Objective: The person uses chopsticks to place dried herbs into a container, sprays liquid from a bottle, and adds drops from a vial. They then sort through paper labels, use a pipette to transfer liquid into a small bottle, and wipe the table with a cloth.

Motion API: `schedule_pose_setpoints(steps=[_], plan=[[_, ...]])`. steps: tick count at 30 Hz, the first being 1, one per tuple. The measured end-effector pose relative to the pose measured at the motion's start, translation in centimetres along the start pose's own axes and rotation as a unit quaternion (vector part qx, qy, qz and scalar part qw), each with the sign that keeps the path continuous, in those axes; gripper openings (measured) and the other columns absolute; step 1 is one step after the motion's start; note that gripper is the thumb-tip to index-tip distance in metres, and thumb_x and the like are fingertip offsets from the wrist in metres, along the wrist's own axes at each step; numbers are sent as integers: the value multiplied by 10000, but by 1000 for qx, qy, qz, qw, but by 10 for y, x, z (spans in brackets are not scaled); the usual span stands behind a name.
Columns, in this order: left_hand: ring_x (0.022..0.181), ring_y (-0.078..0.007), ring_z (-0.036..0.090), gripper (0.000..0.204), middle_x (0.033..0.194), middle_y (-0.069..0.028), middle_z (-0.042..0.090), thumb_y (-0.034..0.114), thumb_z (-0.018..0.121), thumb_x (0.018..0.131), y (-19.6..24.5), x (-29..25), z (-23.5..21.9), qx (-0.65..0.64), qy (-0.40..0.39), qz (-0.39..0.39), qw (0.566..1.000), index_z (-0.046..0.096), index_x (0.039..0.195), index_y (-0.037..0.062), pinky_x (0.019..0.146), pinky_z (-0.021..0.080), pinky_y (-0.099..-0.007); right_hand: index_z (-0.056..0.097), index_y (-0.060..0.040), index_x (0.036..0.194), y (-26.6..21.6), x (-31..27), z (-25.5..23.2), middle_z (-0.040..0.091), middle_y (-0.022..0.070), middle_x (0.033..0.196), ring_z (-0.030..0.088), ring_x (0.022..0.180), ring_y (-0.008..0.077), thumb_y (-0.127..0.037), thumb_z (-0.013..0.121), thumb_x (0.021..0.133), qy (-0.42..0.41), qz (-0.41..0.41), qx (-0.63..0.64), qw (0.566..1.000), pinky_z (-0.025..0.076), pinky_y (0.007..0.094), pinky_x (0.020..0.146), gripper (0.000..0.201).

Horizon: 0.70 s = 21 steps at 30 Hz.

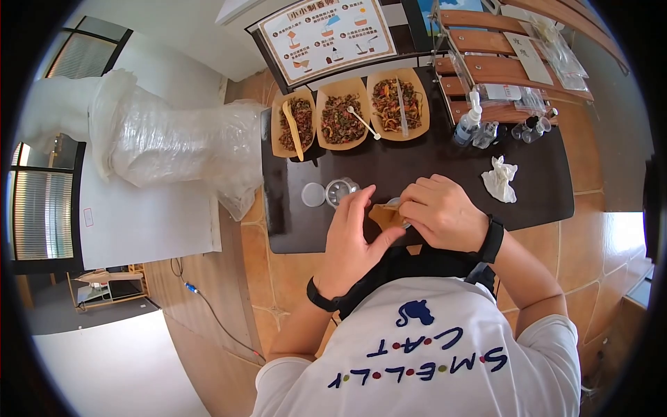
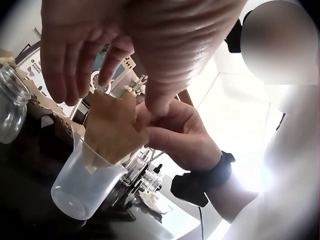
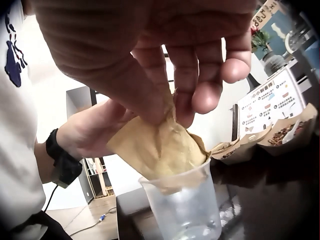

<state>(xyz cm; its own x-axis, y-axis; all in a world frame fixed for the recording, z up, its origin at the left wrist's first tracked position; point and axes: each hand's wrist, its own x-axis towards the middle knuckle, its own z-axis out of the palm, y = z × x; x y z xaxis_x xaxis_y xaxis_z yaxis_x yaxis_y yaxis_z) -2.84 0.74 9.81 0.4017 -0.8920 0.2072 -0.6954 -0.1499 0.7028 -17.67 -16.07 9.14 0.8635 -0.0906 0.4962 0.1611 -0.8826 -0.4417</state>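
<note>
My right hand (image 1: 446, 214) pinches the gathered top of a tan paper filter (image 3: 160, 150) between thumb and fingers. The filter's lower end sits in the mouth of a clear plastic measuring cup (image 2: 85, 185) with a spout, which stands on the dark table. Beside the paper, my left hand (image 1: 352, 243) is held with its fingers extended and thumb apart, close to the right hand's fingertips. In the left wrist view its thumb overlaps the right hand. To the left of the hands stand an open glass jar (image 1: 339, 191) and its round lid (image 1: 313, 194).
Three paper trays of dried plant bits line the table's back, one with a wooden stick (image 1: 292, 131), one with a white spoon (image 1: 364, 123). At right lie a crumpled tissue (image 1: 500, 179) and a pump bottle (image 1: 468, 121) with small bottles. Bubble-wrapped furniture (image 1: 174, 146) stands left.
</note>
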Motion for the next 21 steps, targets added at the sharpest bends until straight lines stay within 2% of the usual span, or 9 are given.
schedule_pose_setpoints(steps=[2,3,5,6,8,12,15,18,21], plan=[[1166,-306,605,935,1320,-187,569,340,910,752,-1,-2,0,8,-54,6,998,408,1479,34,966,510,-390,613,-75,845,0,1,-1,574,48,852,587,783,244,-93,722,739,13,6,18,1000,441,367,675,153],[1166,-306,605,935,1320,-187,569,340,910,752,-2,-5,2,8,-54,6,998,408,1479,34,966,510,-390,617,-75,847,-1,1,-2,583,49,861,592,788,246,-82,729,742,25,13,37,999,439,370,671,154],[1219,-317,585,1130,1336,-206,555,362,940,701,-5,-10,8,-44,-68,-28,996,272,1552,38,1017,489,-403,619,-76,845,-1,1,-2,592,47,858,598,786,250,-71,732,745,37,26,54,998,437,372,665,151],[1219,-317,585,1130,1336,-206,555,362,940,701,-6,-12,10,-45,-68,-28,996,272,1552,38,1017,489,-403,621,-77,843,-1,1,-1,601,45,854,604,784,253,-59,735,748,49,39,70,996,435,374,659,150],[1260,-316,565,1214,1379,-215,518,297,945,707,-7,-15,15,-70,-82,-49,993,148,1591,57,1040,478,-407,622,-77,838,-2,-2,0,605,41,842,606,779,255,-55,736,748,56,57,84,993,434,375,657,147],[1266,-320,558,1243,1419,-208,481,222,944,711,-18,-21,32,-129,-91,-69,985,87,1598,67,1062,465,-412,621,-75,822,-3,-9,9,610,29,814,611,765,256,-41,733,744,60,96,94,989,436,377,658,141],[1272,-318,554,1274,1443,-202,453,147,938,712,-20,-20,36,-113,-87,-57,988,28,1602,79,1079,457,-414,626,-74,828,-3,-12,12,618,35,825,612,771,255,-34,733,742,77,97,80,989,441,376,663,144],[1283,-320,548,1298,1450,-196,443,97,927,717,-28,-21,43,-157,-60,-47,985,-21,1603,92,1091,453,-414,627,-70,832,-5,-11,9,623,41,832,609,767,257,-25,729,741,135,90,63,985,443,371,666,144],[1292,-316,547,1306,1464,-190,428,58,913,725,-36,-22,50,-230,-47,-40,971,-54,1601,99,1099,448,-421,627,-65,833,-4,-11,8,627,43,843,604,760,255,-26,732,741,126,85,48,987,444,366,666,145]])
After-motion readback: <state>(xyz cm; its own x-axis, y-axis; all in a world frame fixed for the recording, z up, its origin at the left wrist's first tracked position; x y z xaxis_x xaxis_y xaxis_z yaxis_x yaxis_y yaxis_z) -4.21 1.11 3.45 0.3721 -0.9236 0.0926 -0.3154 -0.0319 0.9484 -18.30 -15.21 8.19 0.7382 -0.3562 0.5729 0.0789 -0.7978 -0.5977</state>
